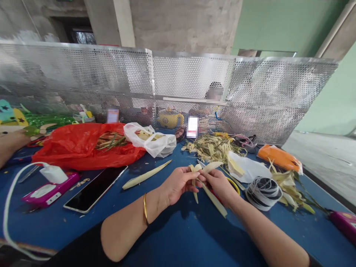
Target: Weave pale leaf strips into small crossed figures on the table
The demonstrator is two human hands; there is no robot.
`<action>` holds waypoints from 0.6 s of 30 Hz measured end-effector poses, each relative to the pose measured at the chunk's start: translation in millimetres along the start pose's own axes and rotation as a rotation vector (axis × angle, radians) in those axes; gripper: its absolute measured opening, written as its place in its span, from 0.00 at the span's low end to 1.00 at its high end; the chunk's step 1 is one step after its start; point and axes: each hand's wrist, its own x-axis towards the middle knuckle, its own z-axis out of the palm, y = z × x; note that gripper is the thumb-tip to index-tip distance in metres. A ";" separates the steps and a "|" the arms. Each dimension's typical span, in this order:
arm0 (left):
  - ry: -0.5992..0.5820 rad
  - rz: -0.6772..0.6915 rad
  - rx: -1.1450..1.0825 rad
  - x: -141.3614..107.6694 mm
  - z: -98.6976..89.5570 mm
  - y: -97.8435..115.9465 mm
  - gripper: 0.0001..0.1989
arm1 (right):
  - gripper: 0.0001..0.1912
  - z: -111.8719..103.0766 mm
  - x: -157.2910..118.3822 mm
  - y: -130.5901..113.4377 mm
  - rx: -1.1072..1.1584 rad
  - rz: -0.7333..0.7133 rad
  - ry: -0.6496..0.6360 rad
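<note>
Pale leaf strips are held between my two hands above the blue table. My left hand, with a gold bangle on its wrist, is closed around the folded part of the strips. Fingers of my right hand pinch the same strips from the other side. One narrow end hangs below my left fingers. A longer pale strip slants down beneath my right hand. Scissors with red and yellow handles lie partly hidden under that hand. Another pale strip rests to the left.
Left: a red bag, white bag, black phone, magenta power strip and another person's arm. Right: dried leaves, a string spool and an orange packet. A perforated metal screen stands behind.
</note>
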 end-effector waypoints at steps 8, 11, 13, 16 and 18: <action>0.254 0.063 -0.035 11.8 -8.9 11.2 0.04 | 0.17 -7.7 -10.0 -6.7 -0.282 -0.342 -0.257; 0.261 0.057 -0.005 11.6 -7.4 10.3 0.02 | 0.21 -10.6 -11.3 -8.3 -0.422 -0.562 -0.293; 0.266 0.028 -0.021 11.2 -6.3 9.6 0.02 | 0.22 -12.0 -10.8 -9.0 -0.478 -0.637 -0.280; 0.259 -0.024 -0.074 12.1 -6.7 9.4 0.01 | 0.23 -12.4 -9.5 -9.5 -0.462 -0.656 -0.286; 0.251 -0.070 -0.124 13.4 -8.1 9.7 0.01 | 0.24 -11.5 -8.6 -9.2 -0.401 -0.639 -0.298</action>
